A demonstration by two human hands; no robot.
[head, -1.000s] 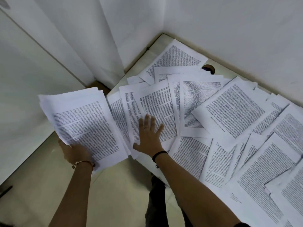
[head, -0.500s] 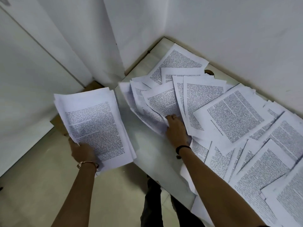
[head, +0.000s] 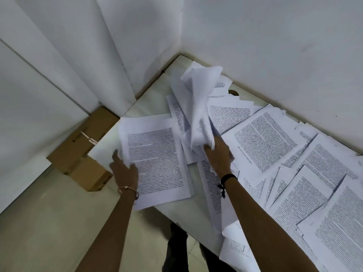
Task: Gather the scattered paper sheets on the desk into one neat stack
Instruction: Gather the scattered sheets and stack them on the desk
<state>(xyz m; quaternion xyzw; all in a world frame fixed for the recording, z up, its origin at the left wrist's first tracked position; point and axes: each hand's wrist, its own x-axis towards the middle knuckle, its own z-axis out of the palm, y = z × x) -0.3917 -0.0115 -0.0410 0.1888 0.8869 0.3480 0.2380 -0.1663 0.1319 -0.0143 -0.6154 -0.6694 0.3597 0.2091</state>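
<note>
Sheets in a limp, buckled bunch [head: 198, 107] stand clamped in the fingers of the right hand [head: 218, 154], just right of the flat printed stack [head: 157, 158], long axis pointing away, that the left hand [head: 125, 171] grips by its near-left edge above the pale desk [head: 155, 99]; loose sheets [head: 275, 146] lie farther right.

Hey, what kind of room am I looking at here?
Probably an office or study corner: a pale desk pushed against bare white walls, strewn with printed sheets, and a cardboard box on the floor beside it.
</note>
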